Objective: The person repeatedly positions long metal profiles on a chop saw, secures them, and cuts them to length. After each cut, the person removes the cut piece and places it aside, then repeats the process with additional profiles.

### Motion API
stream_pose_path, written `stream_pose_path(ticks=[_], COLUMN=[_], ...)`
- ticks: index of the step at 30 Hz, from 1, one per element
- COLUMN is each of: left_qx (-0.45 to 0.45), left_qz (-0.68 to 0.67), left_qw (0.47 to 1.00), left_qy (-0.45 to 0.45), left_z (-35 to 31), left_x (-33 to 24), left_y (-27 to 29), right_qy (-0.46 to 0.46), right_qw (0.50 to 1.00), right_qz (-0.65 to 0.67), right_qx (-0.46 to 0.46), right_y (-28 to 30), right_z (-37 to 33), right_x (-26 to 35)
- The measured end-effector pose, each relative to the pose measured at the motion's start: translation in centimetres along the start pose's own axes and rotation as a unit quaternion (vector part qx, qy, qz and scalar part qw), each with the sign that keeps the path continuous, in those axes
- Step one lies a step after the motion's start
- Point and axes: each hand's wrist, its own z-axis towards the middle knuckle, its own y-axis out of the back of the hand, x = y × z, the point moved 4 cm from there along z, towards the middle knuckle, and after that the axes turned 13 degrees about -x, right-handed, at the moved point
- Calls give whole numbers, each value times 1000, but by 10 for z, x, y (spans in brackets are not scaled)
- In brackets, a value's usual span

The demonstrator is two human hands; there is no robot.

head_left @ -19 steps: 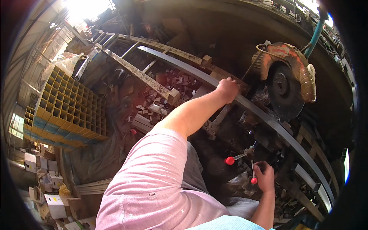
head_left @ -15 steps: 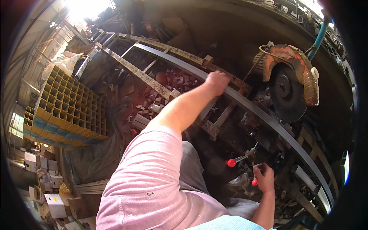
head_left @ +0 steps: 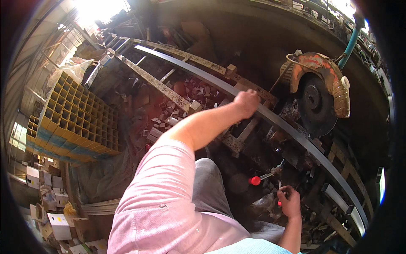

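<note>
A long grey metal bar runs from the far left, past the saw, to the near right. My left hand lies closed over the bar, short of the saw blade. Low on the right, my right hand has its fingers closed round a thin metal handle with a red knob, mostly covered by the hand. Another red knob sticks out to the left from the same clamp spindle. Beyond the bar stands a cut-off saw with a dark disc and a worn orange guard; the disc is apart from the bar.
A speckled rail frame lies under the bar, with small metal offcuts in and below it. Yellow square tubes are stacked at left. A plastic bottle hangs by the guard. Cut tube ends lie at near right.
The bar's far end has shifted toward the far left. My left hand has moved right and nearer along the bar. The right hand has dropped slightly and covers more of its knob.
</note>
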Motion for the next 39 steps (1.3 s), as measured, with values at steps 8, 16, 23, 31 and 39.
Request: stream_pose_path(ticks=[8,16,23,31,39], left_qx=[23,16,16,10,0], left_qz=[-29,45,95,-6,9], left_qw=[999,990,993,999,997], left_qy=[7,136,75,53,81], left_z=[22,0,-3,14,9], left_x=[-19,117,81,22,72], left_y=[-5,-51,-44,-6,-34], right_qy=[0,-2,-26,21,7], right_qw=[1000,999,999,998,996], right_qz=[19,-52,-29,-67,-90], right_qx=[9,3,16,7,-2], right_y=[-12,-9,-15,-21,-12], right_z=[14,10,0,12,6], right_x=[-6,-4,-42,-11,-8])
